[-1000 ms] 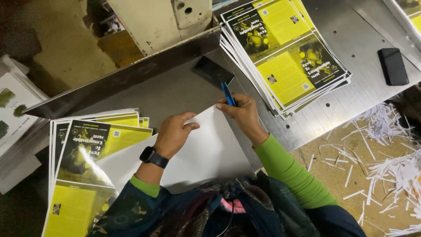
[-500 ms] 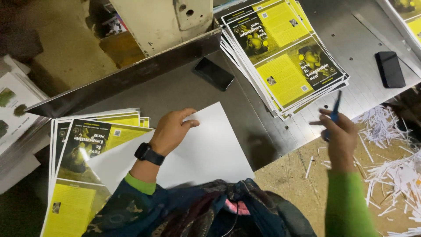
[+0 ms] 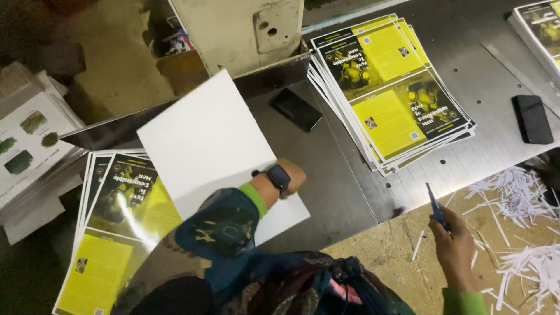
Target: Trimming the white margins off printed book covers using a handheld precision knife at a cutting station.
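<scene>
head view: the left hand (image 3: pixel 290 175) rests on a white sheet (image 3: pixel 204 146) near the centre of the table (image 3: pixel 338 186), wrist turned so a dark watch (image 3: pixel 279 177) faces up; its fingers are hidden past the wrist, so i cannot tell whether they are spread or gripping. the sheet lies at an angle, its far corner toward 12 o'clock and lifted a little against a metal fence (image 3: pixel 116 131). it looks light and thin, somewhat stiff like card, smooth and likely to slide on metal; an edge or corner seems the best place to take it, with care not to crease it. the right hand (image 3: pixel 454 248) hangs off the table at 4 o'clock, fingers pinched around a blue pen (image 3: pixel 434 205), over a floor (image 3: pixel 385 256) strewn with white paper trimmings (image 3: pixel 519 192). at 8 o'clock, just beside the sheet, lies a stack of yellow-and-black prints (image 3: pixel 111 233); a bigger fanned stack (image 3: pixel 391 87) sits at 1 o'clock. a black phone (image 3: pixel 295 109) lies between sheet and fanned stack, another phone (image 3: pixel 532 119) at 3 o'clock. the table is dull grey metal with small holes, dimly lit, a beige machine housing (image 3: pixel 239 32) at 12 o'clock.
</scene>
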